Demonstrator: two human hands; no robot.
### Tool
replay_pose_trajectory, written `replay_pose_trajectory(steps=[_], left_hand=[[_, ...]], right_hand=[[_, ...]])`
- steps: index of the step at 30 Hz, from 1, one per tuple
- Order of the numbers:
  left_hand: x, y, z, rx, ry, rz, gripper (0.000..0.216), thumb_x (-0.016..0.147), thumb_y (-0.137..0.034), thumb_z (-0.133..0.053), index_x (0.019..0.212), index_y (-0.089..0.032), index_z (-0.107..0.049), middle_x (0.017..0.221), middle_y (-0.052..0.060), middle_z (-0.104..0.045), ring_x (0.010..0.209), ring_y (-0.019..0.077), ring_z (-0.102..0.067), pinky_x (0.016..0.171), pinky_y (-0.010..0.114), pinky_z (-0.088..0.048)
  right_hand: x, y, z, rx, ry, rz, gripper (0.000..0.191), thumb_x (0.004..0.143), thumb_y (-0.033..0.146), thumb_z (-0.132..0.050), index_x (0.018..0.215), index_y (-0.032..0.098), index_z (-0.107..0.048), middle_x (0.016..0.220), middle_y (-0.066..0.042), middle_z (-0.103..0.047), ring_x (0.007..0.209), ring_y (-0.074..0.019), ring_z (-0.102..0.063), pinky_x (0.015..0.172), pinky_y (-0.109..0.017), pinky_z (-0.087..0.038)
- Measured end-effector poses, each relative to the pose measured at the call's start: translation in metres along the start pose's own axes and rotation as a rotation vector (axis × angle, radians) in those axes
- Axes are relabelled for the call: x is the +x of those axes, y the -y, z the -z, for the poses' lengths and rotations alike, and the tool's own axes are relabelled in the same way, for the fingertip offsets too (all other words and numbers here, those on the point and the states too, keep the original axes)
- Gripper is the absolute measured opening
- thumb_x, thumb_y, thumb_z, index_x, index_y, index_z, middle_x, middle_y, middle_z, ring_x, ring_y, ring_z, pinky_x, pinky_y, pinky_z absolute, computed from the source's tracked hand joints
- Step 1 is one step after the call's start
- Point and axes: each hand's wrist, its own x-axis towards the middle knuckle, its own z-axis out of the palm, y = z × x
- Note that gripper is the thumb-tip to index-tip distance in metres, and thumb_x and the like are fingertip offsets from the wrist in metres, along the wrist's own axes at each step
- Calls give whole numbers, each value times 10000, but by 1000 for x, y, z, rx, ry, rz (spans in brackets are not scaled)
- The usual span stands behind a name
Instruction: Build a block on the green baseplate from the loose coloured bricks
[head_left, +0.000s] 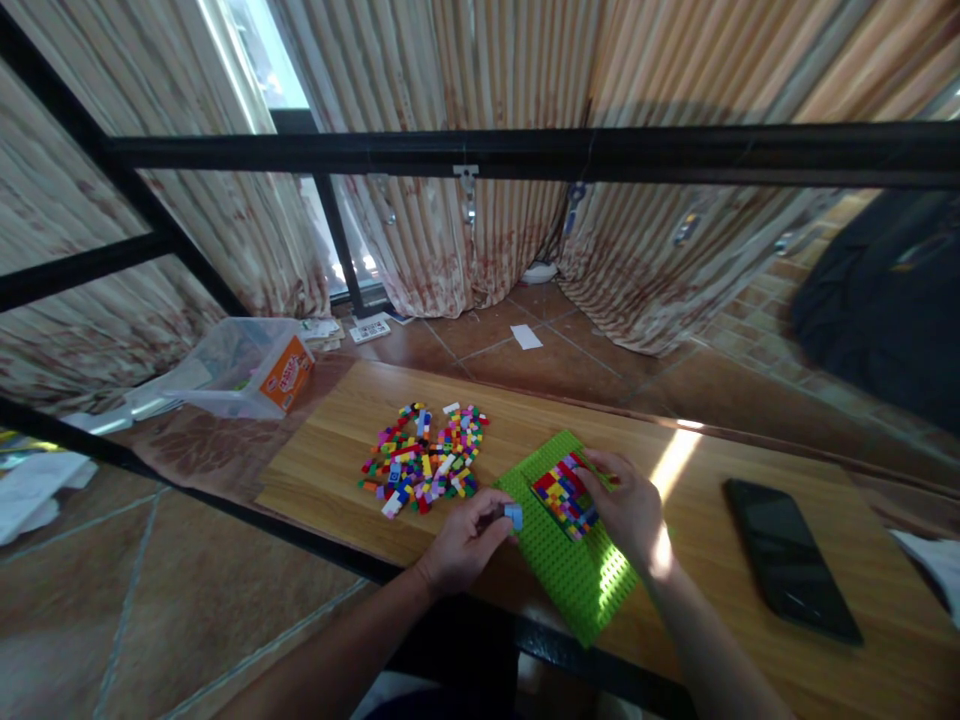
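Observation:
A green baseplate (551, 575) lies at an angle on the wooden table, with a block of colourful toy bricks (564, 492) built up on its far half. My left hand (466, 540) is closed on a light blue toy brick (513, 515) just over the plate's left edge. Over the right side of the built bricks is my right hand (624, 505), its fingers bent down and touching them. Whether a loose brick sits under those fingertips is hidden. To the left, a pile of loose bricks (427, 462) in many colours is spread on the table.
A black phone (791, 560) rests on the table (697, 560) at the right. Beyond the table's left end stands a clear plastic box (244, 365) with an orange label. A dark metal rail (525, 155) crosses before the curtains, and a white card (526, 337) is on the floor.

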Motion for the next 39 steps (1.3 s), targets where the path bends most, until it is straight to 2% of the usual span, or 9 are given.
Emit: replay_pose_trajectory(steps=[9,16,18,20,24,26,30,34,39], left_hand=[[-1,4,0,-13,1,-5,268,878,-387,-599,1018,-160,-566,840,15,-583,775,128,-574,734,286,-539],[0,6,2,-1,-2,-2,297,872,-409,-603,1040,-167,-564,856,18,-589,778,139,-607,748,294,-523],[-1,4,3,6,-16,8,297,875,-411,-594,1047,-170,-564,874,20,-594,784,145,-624,756,296,-513],[-1,3,3,7,-29,16,299,882,-412,-582,1062,-174,-558,919,33,-611,809,154,-636,769,299,-506],[0,3,3,-3,-40,2,309,894,-423,-560,1080,-178,-533,967,49,-642,810,161,-654,801,314,-488],[1,3,4,-9,-37,-10,316,899,-435,-550,1082,-178,-528,943,40,-642,792,162,-659,812,323,-482],[1,2,5,16,-27,-30,302,906,-445,-536,1046,-178,-546,896,20,-620,793,162,-640,801,319,-472],[1,-1,6,91,-46,-65,288,880,-425,-584,1015,-171,-576,882,21,-611,841,154,-584,788,283,-442],[1,0,7,49,2,-47,280,881,-413,-588,1015,-170,-554,873,16,-608,818,147,-583,784,283,-447]], right_hand=[[1,-1,-8,255,55,-263,391,717,495,-687,957,192,-744,927,-81,-756,827,-243,-704,782,-386,-554],[1,0,-10,317,70,-343,411,695,483,-703,966,178,-747,888,-80,-758,786,-241,-705,717,-354,-558],[-1,2,-9,291,83,-317,407,725,490,-676,979,178,-741,872,-78,-754,762,-235,-700,705,-357,-557],[-4,7,-7,182,21,-228,397,763,501,-637,976,181,-736,891,-86,-744,794,-245,-692,744,-387,-552],[-16,29,-1,-11,-173,135,352,857,475,-549,982,194,-719,991,-103,-705,955,-262,-650,889,-437,-505],[-27,41,0,41,-100,247,308,892,433,-524,996,208,-707,994,-94,-700,923,-235,-658,850,-394,-522],[-54,54,-7,136,182,276,233,899,365,-540,1036,243,-683,971,-66,-706,791,-191,-669,732,-337,-541],[-74,58,-21,191,280,157,271,859,378,-598,1085,249,-672,920,-50,-708,762,-192,-659,711,-336,-534],[-75,62,-32,393,314,-56,257,821,407,-628,989,223,-691,841,-46,-726,747,-209,-681,691,-335,-542]])
